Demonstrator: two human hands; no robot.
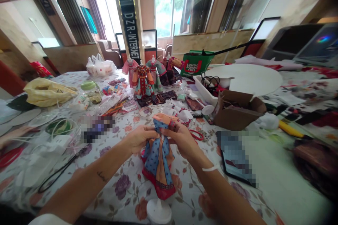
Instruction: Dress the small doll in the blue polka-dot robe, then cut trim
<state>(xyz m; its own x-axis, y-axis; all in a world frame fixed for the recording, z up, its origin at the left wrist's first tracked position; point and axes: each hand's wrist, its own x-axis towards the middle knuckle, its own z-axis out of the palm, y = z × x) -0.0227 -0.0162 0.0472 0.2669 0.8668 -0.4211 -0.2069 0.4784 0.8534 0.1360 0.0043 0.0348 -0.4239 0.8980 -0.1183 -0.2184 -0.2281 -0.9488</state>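
A small doll dress (158,158), blue with an orange panel and a red hem, is held up in front of me over the flowered tablecloth. My left hand (142,136) pinches its upper left part between thumb and fingers. On the other side, my right hand (179,135) grips the top near the waist, close to an orange and blue sleeve (163,119). Just below the hem stands a round white base (158,212). Whether the dress sits on that base, I cannot tell.
Several dressed miniature stands (144,81) are at the back middle. An open cardboard box (239,110) and a white tray (207,89) lie to the right, near a tablet (235,158). Cables and a white charger (59,142) crowd the left, where another person's hand (16,135) rests.
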